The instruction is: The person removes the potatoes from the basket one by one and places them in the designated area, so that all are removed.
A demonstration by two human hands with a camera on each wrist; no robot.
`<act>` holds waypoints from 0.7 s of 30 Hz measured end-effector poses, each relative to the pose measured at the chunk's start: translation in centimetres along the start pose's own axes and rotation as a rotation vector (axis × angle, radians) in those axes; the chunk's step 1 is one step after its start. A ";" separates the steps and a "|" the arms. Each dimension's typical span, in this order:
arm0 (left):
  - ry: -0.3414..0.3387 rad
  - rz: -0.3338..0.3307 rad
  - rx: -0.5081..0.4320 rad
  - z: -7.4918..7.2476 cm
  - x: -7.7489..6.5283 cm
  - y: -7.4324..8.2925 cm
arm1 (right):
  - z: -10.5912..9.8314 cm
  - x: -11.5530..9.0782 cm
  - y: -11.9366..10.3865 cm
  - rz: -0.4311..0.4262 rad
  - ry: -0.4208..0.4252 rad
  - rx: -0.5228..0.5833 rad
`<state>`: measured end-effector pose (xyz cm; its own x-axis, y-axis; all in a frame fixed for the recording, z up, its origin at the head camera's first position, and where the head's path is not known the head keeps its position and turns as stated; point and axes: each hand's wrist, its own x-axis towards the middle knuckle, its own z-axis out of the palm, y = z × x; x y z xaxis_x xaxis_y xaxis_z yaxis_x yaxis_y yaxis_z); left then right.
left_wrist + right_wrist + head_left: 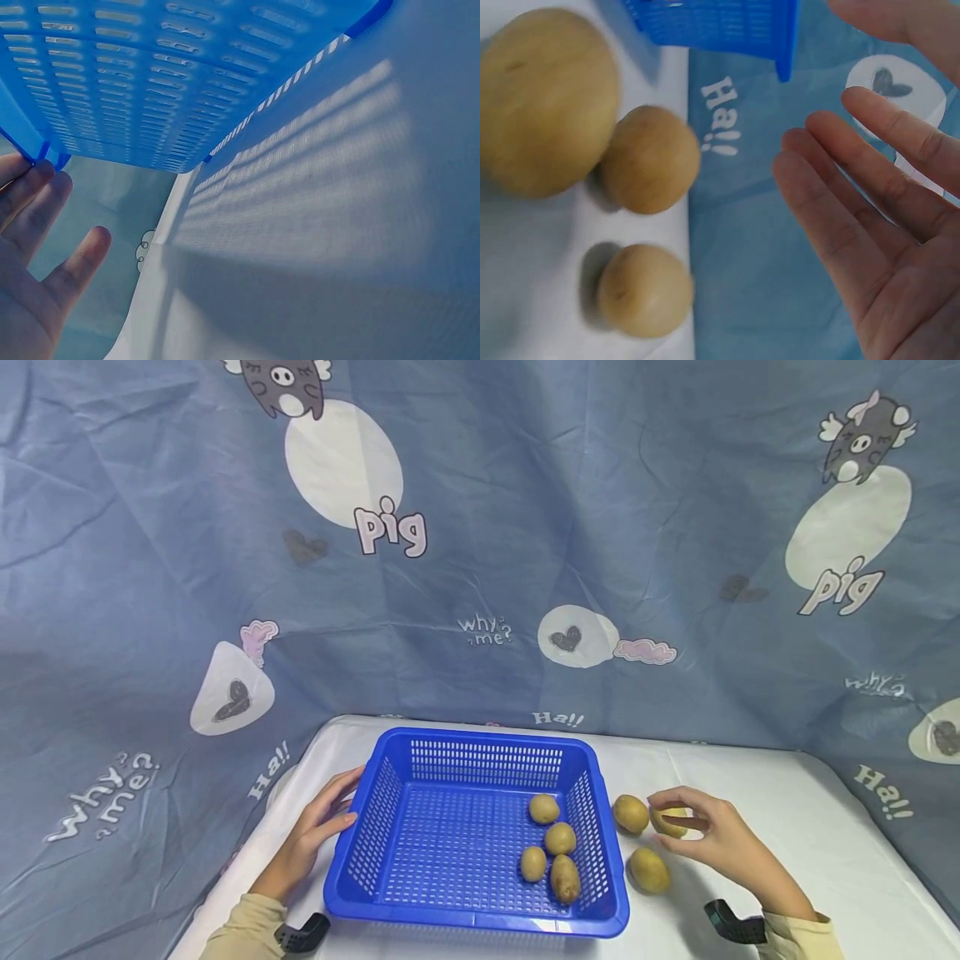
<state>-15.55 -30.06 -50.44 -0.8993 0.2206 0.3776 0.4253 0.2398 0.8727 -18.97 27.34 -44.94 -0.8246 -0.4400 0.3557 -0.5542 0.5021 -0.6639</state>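
A blue plastic basket (472, 920) stands on the table, with several potatoes (559, 838) grouped at its right side. My left hand (311, 831) touches the basket's left rim; in the left wrist view its fingers (46, 202) look fairly straight, some tips against the rim edge. Right of the basket lie three more potatoes: one near the basket wall (631, 814), one lower down (649, 870), and one partly hidden (675, 823) behind my right hand (712, 831). That right hand hovers with thumb and fingers spread, and its palm holds nothing in the right wrist view.
White cloth (810, 827) covers the table. A blue fabric backdrop (480, 568) with printed pigs and words rises right behind the table's far edge. Dark bands sit on both wrists (303, 935).
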 end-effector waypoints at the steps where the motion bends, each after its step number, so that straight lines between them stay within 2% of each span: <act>1: 0.000 -0.003 0.002 0.0 0.0 0.0 | 0.0 0.3 -0.2 0.002 -0.004 -0.002; 10: -0.001 -0.017 0.010 0.0 -0.1 0.0 | -0.1 2.7 -1.9 -0.023 -0.051 -0.018; 21: 0.004 -0.012 0.016 0.0 -0.1 0.0 | 0.1 5.2 -3.7 0.006 -0.152 0.009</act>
<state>-15.52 -30.06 -50.50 -0.9047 0.2141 0.3683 0.4160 0.2575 0.8721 -21.15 23.08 -40.73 -0.8006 -0.5453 0.2482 -0.5479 0.4989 -0.6715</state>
